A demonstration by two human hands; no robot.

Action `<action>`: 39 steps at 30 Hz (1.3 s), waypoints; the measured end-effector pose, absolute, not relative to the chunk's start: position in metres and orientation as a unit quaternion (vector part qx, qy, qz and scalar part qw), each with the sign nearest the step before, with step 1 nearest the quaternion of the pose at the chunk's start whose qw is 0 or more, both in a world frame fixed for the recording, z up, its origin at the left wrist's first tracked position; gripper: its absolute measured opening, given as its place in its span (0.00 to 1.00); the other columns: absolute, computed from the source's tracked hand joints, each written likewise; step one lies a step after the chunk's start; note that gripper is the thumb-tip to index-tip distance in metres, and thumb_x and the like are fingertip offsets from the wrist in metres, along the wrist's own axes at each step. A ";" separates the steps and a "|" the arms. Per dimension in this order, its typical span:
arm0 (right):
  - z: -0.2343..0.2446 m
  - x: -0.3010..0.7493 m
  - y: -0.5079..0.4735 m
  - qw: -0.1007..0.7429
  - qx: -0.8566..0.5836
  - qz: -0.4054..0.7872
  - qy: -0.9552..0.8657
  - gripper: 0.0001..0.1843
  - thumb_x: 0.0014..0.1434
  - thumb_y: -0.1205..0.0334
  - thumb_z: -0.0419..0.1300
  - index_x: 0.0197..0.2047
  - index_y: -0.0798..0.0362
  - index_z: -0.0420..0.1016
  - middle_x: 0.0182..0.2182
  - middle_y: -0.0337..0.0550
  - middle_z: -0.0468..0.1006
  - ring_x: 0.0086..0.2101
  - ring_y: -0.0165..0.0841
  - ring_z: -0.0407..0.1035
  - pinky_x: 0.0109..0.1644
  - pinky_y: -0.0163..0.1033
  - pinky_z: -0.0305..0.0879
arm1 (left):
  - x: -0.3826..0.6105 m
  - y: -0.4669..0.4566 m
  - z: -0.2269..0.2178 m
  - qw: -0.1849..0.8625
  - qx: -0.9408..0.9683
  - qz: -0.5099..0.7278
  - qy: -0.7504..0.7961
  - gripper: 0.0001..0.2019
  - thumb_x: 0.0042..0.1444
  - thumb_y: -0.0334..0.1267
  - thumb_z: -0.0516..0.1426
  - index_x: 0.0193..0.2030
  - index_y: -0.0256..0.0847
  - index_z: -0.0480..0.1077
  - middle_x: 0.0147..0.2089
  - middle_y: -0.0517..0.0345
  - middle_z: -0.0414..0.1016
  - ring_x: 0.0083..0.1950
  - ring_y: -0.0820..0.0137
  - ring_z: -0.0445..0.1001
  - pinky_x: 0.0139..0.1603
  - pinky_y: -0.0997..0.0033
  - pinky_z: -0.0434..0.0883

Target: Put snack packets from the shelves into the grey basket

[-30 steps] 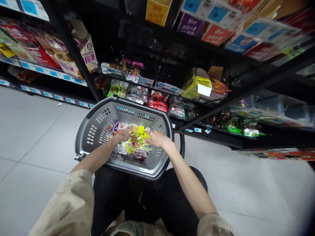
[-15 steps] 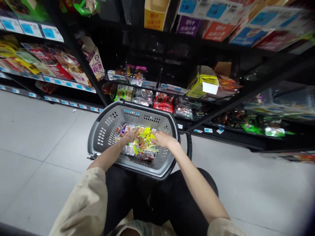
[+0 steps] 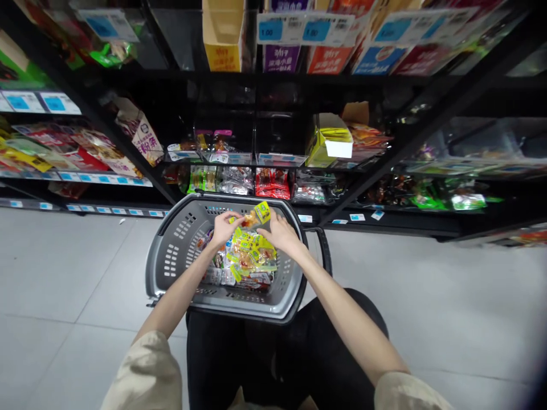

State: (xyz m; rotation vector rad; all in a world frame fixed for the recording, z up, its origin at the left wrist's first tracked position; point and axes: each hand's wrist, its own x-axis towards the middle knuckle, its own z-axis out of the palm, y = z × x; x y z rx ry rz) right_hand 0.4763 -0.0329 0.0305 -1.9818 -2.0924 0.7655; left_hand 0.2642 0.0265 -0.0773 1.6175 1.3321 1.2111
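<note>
A grey shopping basket (image 3: 168, 233) with a black handle rests at my knees and holds several small snack packets. On top inside are yellow-green and clear snack packets (image 3: 252, 253), with white and silver ones (image 3: 222, 276) below. Above this pile, one yellow-green snack packet (image 3: 251, 218) is raised. My left hand (image 3: 226, 228) is closed in a pinch on its left end. At the packet's right end is my right hand (image 3: 282, 234), its thumb apart from its fingers; whether it touches the packet is not clear.
Just beyond the basket stands a black store shelf (image 3: 205, 77) with price tags. On its low level lie red packets (image 3: 272, 183) and green packets (image 3: 202, 179); a yellow open box (image 3: 329, 139) sits above. Grey tiled floor (image 3: 77, 262) lies on both sides.
Both hands have risen from the pile toward the basket's far side. One yellow-green snack packet has come up with the left hand. The camera view has shifted to the right.
</note>
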 end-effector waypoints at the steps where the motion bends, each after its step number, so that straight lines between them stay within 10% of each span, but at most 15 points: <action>1: 0.028 0.478 -0.029 0.148 -0.662 0.282 -0.679 0.42 0.67 0.51 0.61 0.76 0.58 0.49 0.65 0.65 0.70 0.63 0.50 0.69 0.64 0.52 0.65 | 0.267 0.023 -0.072 0.388 0.585 0.518 0.489 0.14 0.52 0.48 0.67 0.35 0.41 0.72 0.37 0.55 0.80 0.43 0.64 0.78 0.50 0.63 0.75; 11: 0.015 0.478 -0.005 0.558 -0.529 0.514 -0.380 0.32 0.40 0.43 0.77 0.43 0.54 0.78 0.34 0.43 0.85 0.36 0.39 0.80 0.43 0.43 0.75 | 0.283 -0.012 -0.049 0.647 0.536 0.430 0.331 0.30 0.39 0.44 0.77 0.45 0.41 0.69 0.40 0.59 0.75 0.43 0.70 0.77 0.48 0.70 0.73; 22: 0.021 0.475 -0.007 0.599 -0.527 0.501 -0.336 0.25 0.40 0.49 0.75 0.37 0.53 0.77 0.31 0.39 0.82 0.34 0.35 0.77 0.39 0.38 0.73 | 0.278 -0.007 -0.054 0.593 0.584 0.442 0.335 0.34 0.45 0.50 0.74 0.57 0.42 0.69 0.51 0.50 0.77 0.52 0.62 0.77 0.56 0.61 0.74; 28: 0.022 0.481 -0.007 0.622 -0.544 0.502 -0.256 0.22 0.42 0.59 0.69 0.43 0.50 0.76 0.37 0.39 0.83 0.34 0.32 0.76 0.38 0.37 0.74 | 0.271 -0.004 -0.045 0.470 0.675 0.481 0.304 0.46 0.39 0.60 0.74 0.64 0.45 0.70 0.77 0.40 0.54 0.73 0.44 0.61 0.60 0.52 0.74; 33: 0.030 0.481 -0.008 0.620 -0.481 0.563 -0.260 0.12 0.50 0.55 0.66 0.37 0.52 0.77 0.39 0.42 0.83 0.37 0.34 0.77 0.44 0.43 0.79 | 0.283 -0.011 -0.045 0.468 0.627 0.505 0.363 0.21 0.54 0.55 0.69 0.45 0.41 0.77 0.50 0.47 0.78 0.47 0.62 0.81 0.39 0.66 0.79; 39: 0.029 0.476 -0.009 0.578 -0.510 0.565 -0.294 0.14 0.54 0.50 0.66 0.38 0.50 0.74 0.38 0.40 0.81 0.31 0.30 0.76 0.36 0.36 0.77 | 0.286 -0.006 -0.048 0.588 0.436 0.554 0.396 0.25 0.52 0.59 0.69 0.31 0.43 0.63 0.18 0.72 0.63 0.13 0.79 0.62 0.14 0.79 0.56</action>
